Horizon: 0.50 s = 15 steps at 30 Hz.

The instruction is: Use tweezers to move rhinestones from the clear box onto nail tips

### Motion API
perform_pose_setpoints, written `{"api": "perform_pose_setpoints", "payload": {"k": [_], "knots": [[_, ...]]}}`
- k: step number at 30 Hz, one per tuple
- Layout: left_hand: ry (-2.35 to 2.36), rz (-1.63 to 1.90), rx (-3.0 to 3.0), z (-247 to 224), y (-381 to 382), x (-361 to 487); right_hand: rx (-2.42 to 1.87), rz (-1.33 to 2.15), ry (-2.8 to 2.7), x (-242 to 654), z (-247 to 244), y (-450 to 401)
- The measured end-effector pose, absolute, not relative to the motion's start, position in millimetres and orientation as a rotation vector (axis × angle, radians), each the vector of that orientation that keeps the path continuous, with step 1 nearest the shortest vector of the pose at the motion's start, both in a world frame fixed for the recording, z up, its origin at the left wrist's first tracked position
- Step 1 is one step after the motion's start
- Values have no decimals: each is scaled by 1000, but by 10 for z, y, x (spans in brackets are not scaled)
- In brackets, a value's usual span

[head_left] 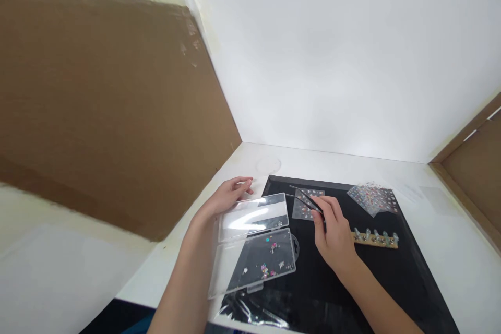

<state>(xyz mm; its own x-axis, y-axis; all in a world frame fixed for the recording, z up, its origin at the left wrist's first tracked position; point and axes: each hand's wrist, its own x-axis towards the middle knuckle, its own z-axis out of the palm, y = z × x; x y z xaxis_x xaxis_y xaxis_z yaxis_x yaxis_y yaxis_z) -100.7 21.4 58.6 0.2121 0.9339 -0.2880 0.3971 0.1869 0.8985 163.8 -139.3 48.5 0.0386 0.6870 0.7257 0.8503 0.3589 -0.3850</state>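
My right hand pinches the tweezers mid-shaft; they are light and slender, so hold there. My left hand, loosely curled, sits beside the clear case: light, brittle, take by the rim.

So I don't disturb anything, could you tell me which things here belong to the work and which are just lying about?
In use: right hand holding black tweezers over a sticker sheet; left hand beside an open clear plastic case of tiny decorations.

Lying about: stacked sticker sheets, wooden strip with small clear pieces, black mat, cardboard panel.
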Motion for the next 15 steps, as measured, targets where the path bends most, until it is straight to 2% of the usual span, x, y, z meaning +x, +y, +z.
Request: {"api": "perform_pose_setpoints", "payload": {"k": [15], "knots": [[1738,825,1187,436,367,-1164,-1410,-110,-1681,1636,507,-1395]]}}
